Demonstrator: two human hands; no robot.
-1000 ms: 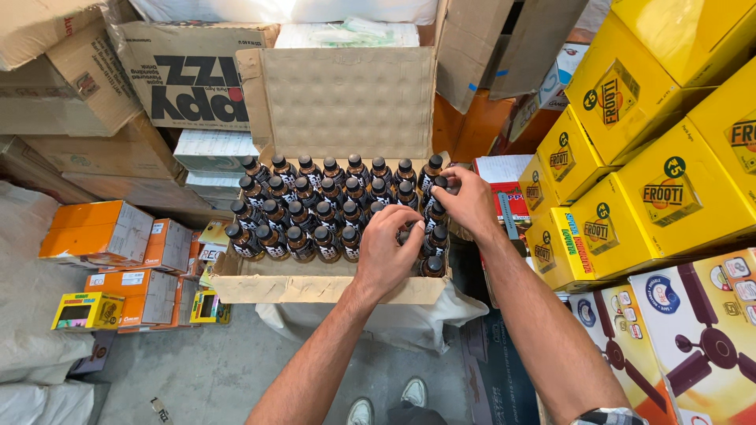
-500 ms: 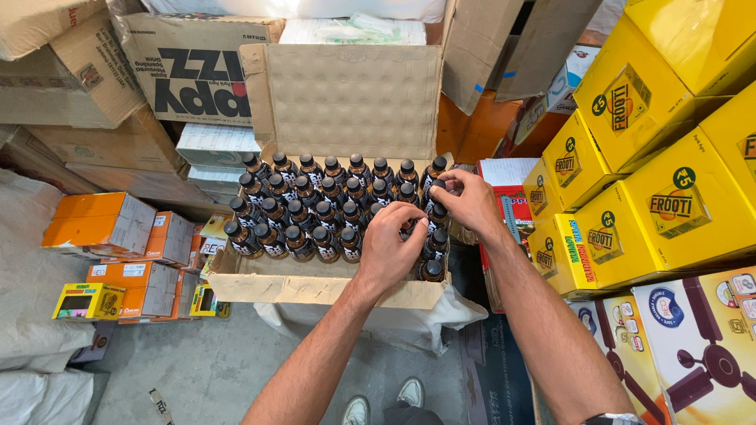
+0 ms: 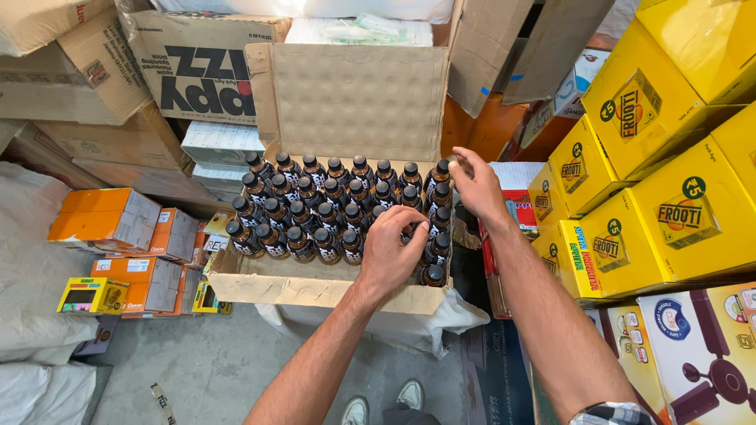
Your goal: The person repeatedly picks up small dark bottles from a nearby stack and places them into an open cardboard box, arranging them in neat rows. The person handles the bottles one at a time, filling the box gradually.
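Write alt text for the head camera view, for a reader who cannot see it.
Seen from above, a person's left hand rests on the caps of dark bottles packed in rows in an open cardboard box, while the right hand hovers open at the box's right edge. Yellow cartons are stacked to the right and orange boxes to the left.

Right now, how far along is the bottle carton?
Mostly done: the open carton holds packed rows of dark capped bottles. In hand: the left hand curls over bottle tops near the carton's right side, hiding any gap beneath; the right hand is open at the far right corner. Left: the top flap stands open.
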